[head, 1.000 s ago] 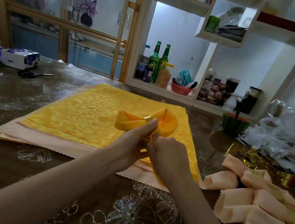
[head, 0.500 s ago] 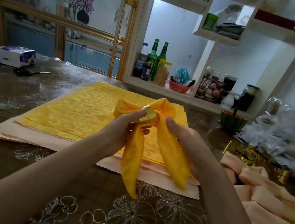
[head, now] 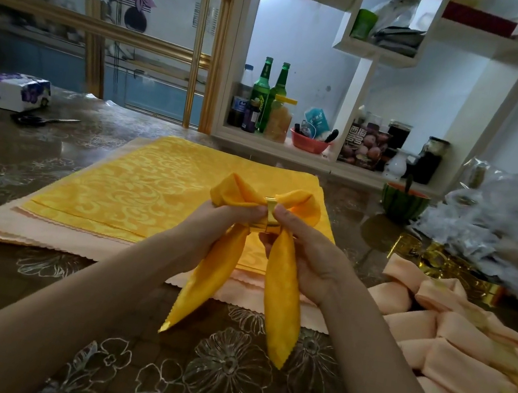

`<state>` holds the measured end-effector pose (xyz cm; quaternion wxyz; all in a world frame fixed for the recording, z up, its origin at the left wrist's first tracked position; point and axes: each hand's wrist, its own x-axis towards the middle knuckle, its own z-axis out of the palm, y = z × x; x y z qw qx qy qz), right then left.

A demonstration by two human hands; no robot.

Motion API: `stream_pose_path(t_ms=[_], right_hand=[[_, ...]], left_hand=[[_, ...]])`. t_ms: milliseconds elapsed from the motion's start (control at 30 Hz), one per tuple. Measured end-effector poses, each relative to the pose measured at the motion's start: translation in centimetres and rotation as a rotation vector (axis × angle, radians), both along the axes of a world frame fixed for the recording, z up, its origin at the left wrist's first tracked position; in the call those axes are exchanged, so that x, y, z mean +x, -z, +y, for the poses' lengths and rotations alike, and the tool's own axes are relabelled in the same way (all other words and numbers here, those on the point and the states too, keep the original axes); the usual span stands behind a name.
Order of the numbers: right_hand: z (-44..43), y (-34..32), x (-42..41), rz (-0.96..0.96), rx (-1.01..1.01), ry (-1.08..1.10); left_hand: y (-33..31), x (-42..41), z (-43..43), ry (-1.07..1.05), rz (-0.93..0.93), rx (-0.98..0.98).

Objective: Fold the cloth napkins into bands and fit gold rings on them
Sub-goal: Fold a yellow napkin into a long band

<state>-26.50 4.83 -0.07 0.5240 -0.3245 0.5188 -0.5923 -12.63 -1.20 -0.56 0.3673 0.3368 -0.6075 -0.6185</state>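
Observation:
A yellow napkin (head: 283,289) is folded into a bow, held above the table with a gold ring (head: 270,216) around its middle. Two loops spread above the ring and two pointed tails hang below. My left hand (head: 211,226) pinches the bow just left of the ring. My right hand (head: 307,249) grips it just right of the ring, thumb on top. Beneath lies a flat stack of yellow napkins (head: 135,189) on peach ones (head: 49,231).
Folded peach napkins (head: 451,348) with gold rings pile at the right, behind them loose gold rings (head: 445,265) and crinkled plastic bags (head: 505,230). A watermelon-shaped bowl (head: 404,201), scissors (head: 40,119) and tissue packs (head: 15,90) lie on the floral table (head: 219,385).
The ring has gone onto the napkin's middle. The tails dropped down and both hands closed in beside the ring, spreading the loops into a bow.

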Motion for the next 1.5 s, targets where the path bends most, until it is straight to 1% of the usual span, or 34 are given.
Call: stream_pose_path(t_ms=[67, 200, 300, 367, 433, 567, 600, 700, 800, 900, 967, 1000, 1067, 1100, 1133, 1167, 1200, 1267, 1300, 1367, 1400, 1433, 1500], right_hand=[[-0.1, 0.1, -0.4, 0.012, 0.003, -0.005], [0.0, 0.2, -1.0, -0.034, 0.061, -0.111], [0.0, 0.1, -1.5, -0.071, 0.077, -0.118], [0.1, -0.2, -2.6, -0.112, 0.058, -0.080], [0.1, -0.9, -4.2, -0.133, 0.036, -0.012], [-0.6, -2.8, -9.6, -0.071, 0.075, 0.161], [-0.9, -3.2, -11.0, -0.026, 0.091, 0.197], [-2.0, -4.4, -15.3, 0.186, 0.174, 0.338], [-3.5, -4.3, -19.8, 0.334, 0.309, 0.442], [-4.5, -2.6, -22.3, 0.503, 0.478, 0.449], [-4.9, -1.4, -22.8, 0.551, 0.530, 0.439], [-5.1, -0.7, -23.3, 0.526, 0.536, 0.446], [-5.5, -0.1, -23.7, 0.552, 0.575, 0.437], [-5.6, 0.1, -23.8, 0.630, 0.621, 0.442], [-5.5, 0.0, -23.7, 0.780, 0.676, 0.452], [-5.2, -0.3, -23.3, 0.976, 0.734, 0.460], [-4.7, -0.8, -22.7, 1.183, 0.784, 0.460], [-3.6, -1.9, -21.2, 1.536, 0.842, 0.432], [-2.8, -2.5, -20.1, 1.655, 0.837, 0.441], [-1.8, -3.1, -18.1, 1.758, 0.716, 0.446], [-1.2, -3.2, -16.8, 1.742, 0.625, 0.417], [-0.8, -3.2, -15.4, 1.670, 0.490, 0.383], [0.6, -2.7, -11.2, 1.460, 0.231, 0.286]], left_hand=[[0.0, -0.1, 0.2, -0.014, -0.006, 0.019], [0.2, -0.1, 0.6, -0.036, -0.028, 0.087], [0.2, -0.2, 0.6, 0.015, -0.075, 0.055], [0.1, -0.5, 0.5, 0.066, -0.113, 0.027], [0.3, -0.5, 0.2, 0.069, -0.156, 0.000], [0.7, -0.4, -0.4, 0.004, -0.152, -0.002], [0.9, -0.3, -0.5, -0.007, -0.165, -0.007], [1.4, 0.0, -0.7, -0.040, -0.189, -0.039], [1.3, -0.2, -1.5, -0.069, -0.185, -0.069], [1.2, -0.4, -1.7, -0.093, -0.200, -0.121], [1.5, -0.1, -1.9, -0.107, -0.242, -0.243], [1.9, -0.2, -2.1, -0.105, -0.290, -0.333], [2.5, 0.0, -2.5, -0.096, -0.426, -0.536], [3.0, 0.0, -2.6, -0.072, -0.533, -0.636], [3.4, 0.0, -2.8, -0.046, -0.657, -0.742], [3.9, -0.1, -3.2, -0.014, -0.771, -0.831], [4.3, -0.1, -3.5, 0.028, -0.845, -0.874], [4.9, -0.2, -3.9, 0.102, -0.895, -0.837], [5.0, -0.1, -3.9, 0.121, -0.877, -0.818], [5.0, -0.1, -4.0, 0.127, -0.857, -0.836], [4.9, -0.1, -3.9, 0.123, -0.859, -0.864], [4.7, -0.2, -4.0, 0.128, -0.864, -0.890], [4.6, -0.2, -3.7, 0.160, -0.851, -0.898]])
